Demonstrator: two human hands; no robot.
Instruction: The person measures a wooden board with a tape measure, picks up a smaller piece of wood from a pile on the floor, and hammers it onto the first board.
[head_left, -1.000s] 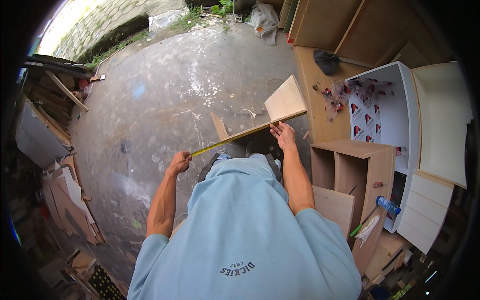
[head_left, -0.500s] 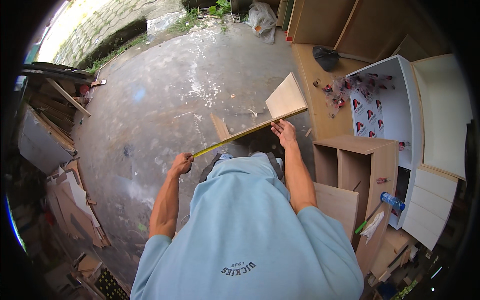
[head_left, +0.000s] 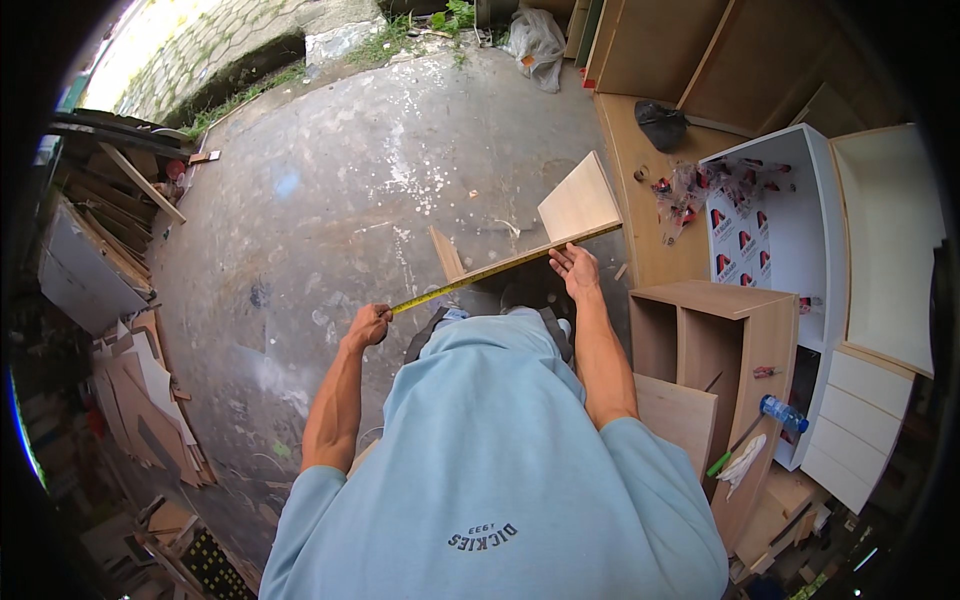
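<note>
A yellow tape measure (head_left: 432,295) runs out from my left hand (head_left: 370,325), which is closed around its near-left end; the fist hides whatever case it has. The blade stretches up to the right along the narrow edge of a long wooden board (head_left: 520,262). My right hand (head_left: 577,272) is at the right part of this edge, fingers apart and fingertips at the tape and board. Beyond the board's right end a pale, four-sided wooden panel (head_left: 580,203) stands out, and a smaller wooden piece (head_left: 446,253) juts out near its left part.
To my right stands a wooden cabinet carcass (head_left: 715,296) bearing a plastic bottle (head_left: 784,413), a green-handled screwdriver (head_left: 720,463) and a whitish glove or cloth (head_left: 742,466). A white cabinet (head_left: 828,230) is behind it. Board offcuts (head_left: 150,405) lie on the concrete floor (head_left: 330,220) at left.
The whole view has shifted slightly. Both hands, the tape and the board keep the same places relative to one another.
</note>
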